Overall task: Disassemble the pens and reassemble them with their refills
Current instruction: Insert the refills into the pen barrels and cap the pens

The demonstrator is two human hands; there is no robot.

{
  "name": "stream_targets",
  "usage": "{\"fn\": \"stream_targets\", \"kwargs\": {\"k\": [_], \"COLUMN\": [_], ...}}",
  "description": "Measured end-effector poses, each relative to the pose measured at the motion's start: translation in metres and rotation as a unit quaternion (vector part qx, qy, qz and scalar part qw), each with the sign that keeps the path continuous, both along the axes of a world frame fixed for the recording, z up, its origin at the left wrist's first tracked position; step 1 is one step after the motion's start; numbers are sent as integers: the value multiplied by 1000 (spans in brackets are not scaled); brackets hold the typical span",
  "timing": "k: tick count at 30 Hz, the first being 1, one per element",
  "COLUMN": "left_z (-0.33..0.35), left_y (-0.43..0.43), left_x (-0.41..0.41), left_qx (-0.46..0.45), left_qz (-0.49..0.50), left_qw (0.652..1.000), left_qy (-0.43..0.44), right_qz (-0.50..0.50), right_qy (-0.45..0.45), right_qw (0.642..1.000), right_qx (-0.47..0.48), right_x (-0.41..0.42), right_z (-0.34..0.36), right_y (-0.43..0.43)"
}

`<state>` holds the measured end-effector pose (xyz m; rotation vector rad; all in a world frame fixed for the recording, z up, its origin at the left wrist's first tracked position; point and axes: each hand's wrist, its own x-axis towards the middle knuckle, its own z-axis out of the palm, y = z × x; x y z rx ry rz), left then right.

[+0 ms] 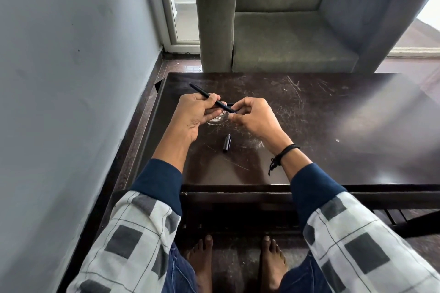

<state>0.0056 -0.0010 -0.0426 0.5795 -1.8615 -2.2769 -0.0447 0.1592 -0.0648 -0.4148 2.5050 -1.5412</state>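
A slim black pen barrel point(202, 93) slants from upper left to lower right above the dark table. My left hand point(197, 114) grips its middle. My right hand point(252, 116) pinches the barrel's lower right end with thumb and fingertips; what sits at that end is hidden by the fingers. A short dark piece point(230, 104) pokes out behind the hands. The black pen cap point(227, 143) lies loose on the table just below and between the two hands.
The scratched dark wooden table point(321, 126) fills the middle; a whitish round mark lies under the hands. A grey armchair point(285, 31) stands beyond the far edge. A grey wall point(71, 78) runs along the left. My bare feet are under the table.
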Motion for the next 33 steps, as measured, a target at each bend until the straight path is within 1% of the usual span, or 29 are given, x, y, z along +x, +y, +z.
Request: {"fn": "stream_targets", "kwargs": {"k": [6, 12, 16, 19, 21, 25, 29, 33], "left_z": [-1, -1, -2, -1, -1, -1, -1, -1], "left_y": [0, 0, 2, 2, 1, 0, -1, -2], "left_x": [0, -1, 0, -1, -1, 0, -1, -1], "left_qx": [-6, -5, -8, -10, -9, -6, -3, -2], "left_qz": [2, 2, -4, -7, -5, -9, -10, -3], "left_qw": [1000, 1000, 1000, 1000, 1000, 1000, 1000, 1000], "left_qy": [-5, -3, -1, 1, 1, 0, 1, 1], "right_qz": [15, 6, 25, 32, 29, 11, 29, 22], "right_qy": [-21, -7, -28, -42, -36, -27, -46, -33], "right_qw": [999, 1000, 999, 997, 997, 998, 997, 997], "right_qx": [-19, -15, -24, -47, -59, -50, -54, -60], "right_x": [0, 0, 0, 2, 3, 2, 2, 3], "right_z": [-1, -1, 0, 2, 3, 1, 2, 3], "right_y": [-1, 0, 0, 1, 2, 1, -1, 0]}}
